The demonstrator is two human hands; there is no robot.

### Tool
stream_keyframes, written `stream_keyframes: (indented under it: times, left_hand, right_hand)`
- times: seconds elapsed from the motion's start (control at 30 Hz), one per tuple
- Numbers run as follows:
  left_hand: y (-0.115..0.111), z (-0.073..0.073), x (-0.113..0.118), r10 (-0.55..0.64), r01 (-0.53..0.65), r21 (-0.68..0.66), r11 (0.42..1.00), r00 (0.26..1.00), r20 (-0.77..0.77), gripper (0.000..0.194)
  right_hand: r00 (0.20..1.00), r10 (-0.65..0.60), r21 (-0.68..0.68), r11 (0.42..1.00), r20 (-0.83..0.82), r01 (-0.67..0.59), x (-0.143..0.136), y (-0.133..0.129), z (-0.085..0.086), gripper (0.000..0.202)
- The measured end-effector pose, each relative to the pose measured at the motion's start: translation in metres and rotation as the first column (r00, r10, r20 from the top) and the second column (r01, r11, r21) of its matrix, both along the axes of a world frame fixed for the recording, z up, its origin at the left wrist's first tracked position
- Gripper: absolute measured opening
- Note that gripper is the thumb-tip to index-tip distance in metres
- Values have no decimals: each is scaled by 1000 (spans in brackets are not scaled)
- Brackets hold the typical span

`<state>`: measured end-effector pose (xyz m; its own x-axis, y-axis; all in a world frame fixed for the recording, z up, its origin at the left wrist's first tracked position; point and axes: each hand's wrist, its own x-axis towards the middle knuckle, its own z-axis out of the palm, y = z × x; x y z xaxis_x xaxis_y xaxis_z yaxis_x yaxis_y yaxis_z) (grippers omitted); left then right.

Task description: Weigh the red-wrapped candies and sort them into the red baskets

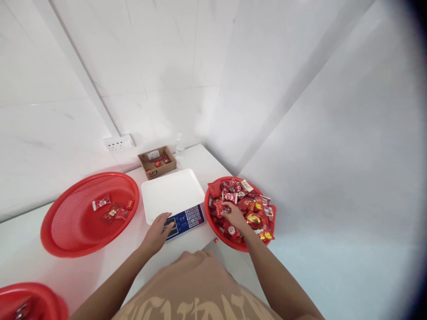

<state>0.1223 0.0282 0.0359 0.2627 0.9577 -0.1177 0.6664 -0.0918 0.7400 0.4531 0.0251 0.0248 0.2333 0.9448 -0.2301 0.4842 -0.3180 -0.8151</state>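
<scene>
A wrapped sweet [219, 208], seemingly pinched by the right hand [234, 216] in the basket [230, 244], is best gripped lightly, the left hand [157, 232] spread over the scale [187, 222].

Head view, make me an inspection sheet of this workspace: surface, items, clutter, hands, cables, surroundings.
Surface: white table, partly hidden by things on it.
Items: scale; right red basket heaped with wrapped packets; left red basket holding a few.
Clutter: cardboard box with red items inside; clear bottle; third red basket, partly in view.
Left hand: fingers spread at the scale's near left side; pressure unclear.
Right hand: in the right red basket, fingertips at a red packet; grip unclear.
Cables: nothing seen.
Surroundings: pale walls, wall socket.
</scene>
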Motion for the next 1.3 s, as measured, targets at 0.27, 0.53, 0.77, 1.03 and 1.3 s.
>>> stream_keyframes:
  times: [0.27, 0.53, 0.77, 1.03, 1.3]
  left_hand:
    - [0, 33, 58, 215, 32, -429, 903, 831, 514, 42]
    - [8, 27, 69, 696, 29, -773, 634, 414, 586, 24]
    - [15, 17, 31, 877, -181, -871, 456, 257, 406, 6]
    - [-2, 25, 29, 663, -71, -744, 665, 516, 543, 30]
    - [-8, 28, 39, 488, -8, -716, 698, 737, 468, 41]
  right_hand:
    - [947, 61, 22, 998, -314, -56, -35, -2, 55, 40]
    - [818, 193, -108, 949, -542, -295, -100, 2, 41, 41]
    - [638, -79, -190, 976, -766, -107, -125, 38, 24, 70]
    - [723, 112, -198, 923, -682, -330, -134, 29, 25, 61]
    - [750, 150, -145, 939, -644, -312, -133, 16, 22, 47]
